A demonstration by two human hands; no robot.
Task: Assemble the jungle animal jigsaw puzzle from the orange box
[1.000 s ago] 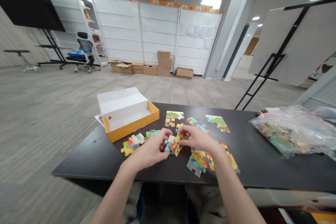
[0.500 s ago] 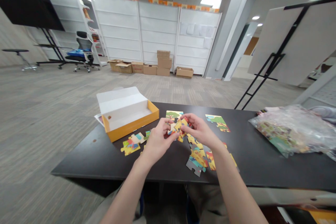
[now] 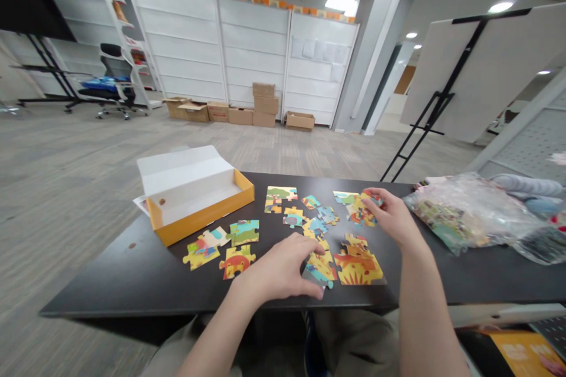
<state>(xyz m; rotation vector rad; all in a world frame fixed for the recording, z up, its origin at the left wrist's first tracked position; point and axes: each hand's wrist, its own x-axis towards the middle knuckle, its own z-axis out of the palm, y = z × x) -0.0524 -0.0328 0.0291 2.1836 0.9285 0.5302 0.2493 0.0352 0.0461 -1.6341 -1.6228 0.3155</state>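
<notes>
My right hand [image 3: 387, 212] pinches joined jigsaw puzzle pieces [image 3: 361, 210] over the far right of the spread, covering part of a corner section with a green hill [image 3: 345, 196]. My left hand [image 3: 287, 265] is open, thumb and fingers apart, just beside a joined yellow and grey strip of pieces [image 3: 325, 266]; whether it touches them I cannot tell. Right of that strip lies an orange section with yellow spikes [image 3: 360, 268]. Blue pieces [image 3: 327, 215] sit in the middle, and a tree section [image 3: 280, 195] lies beyond. Left of my hand are a red animal piece [image 3: 236, 260] and a green piece [image 3: 244, 231].
An open yellow box [image 3: 207, 212] with a white lid stands at the table's left. Clear plastic bags [image 3: 469, 212] of printed pieces lie at the right. The dark table [image 3: 145, 283] ends close to my lap. Beyond are cardboard boxes [image 3: 265, 105] and an easel board [image 3: 477, 76].
My hands have parted. The right hand has carried puzzle pieces right to the hill corner, while the left has come down nearer me with its fingers spread. The view has shifted right.
</notes>
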